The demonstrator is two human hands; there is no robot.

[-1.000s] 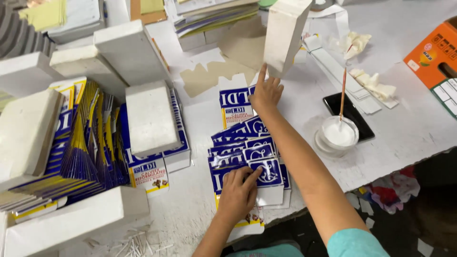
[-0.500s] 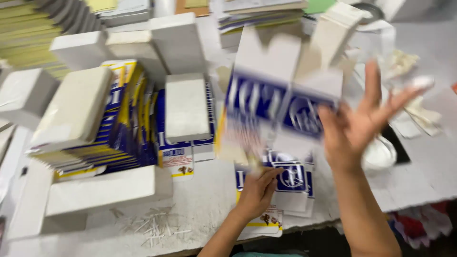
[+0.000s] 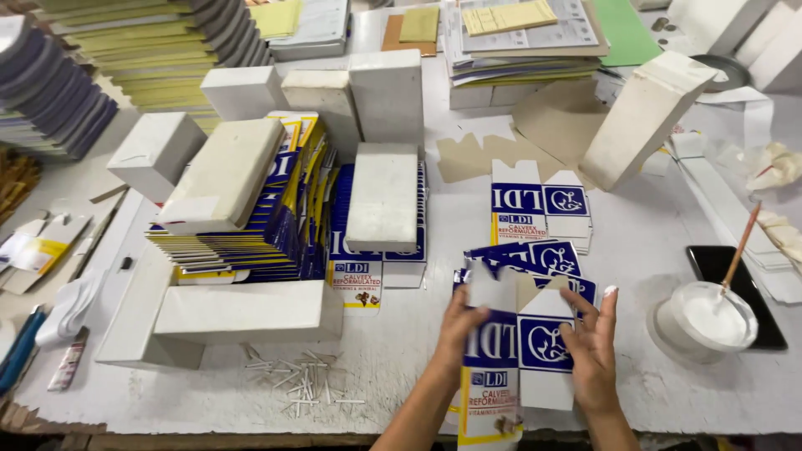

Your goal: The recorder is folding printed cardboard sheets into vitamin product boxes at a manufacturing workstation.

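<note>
At the near edge of the bench a flat, unfolded carton lies between the person's two hands. The left hand grips its left edge, thumb on the printed face, fingers curled behind. The right hand presses on the right panel with fingers spread, grasping that side. The carton is blue, white and yellow, with a blue panel bearing a white emblem, white flaps at the top and a yellow strip running down toward the bench edge.

Just beyond the hands lies a small fanned pile of the same cartons, and farther back another flat one lies face up. To the left, a tall slanting stack of cartons is weighed down by white blocks. To the right stands a white bowl of glue with a stick in it, partly on a black phone. Small white sticks are scattered near the front. The bench top is white and smeared; stacks of paper and yellow sheets crowd the far side.
</note>
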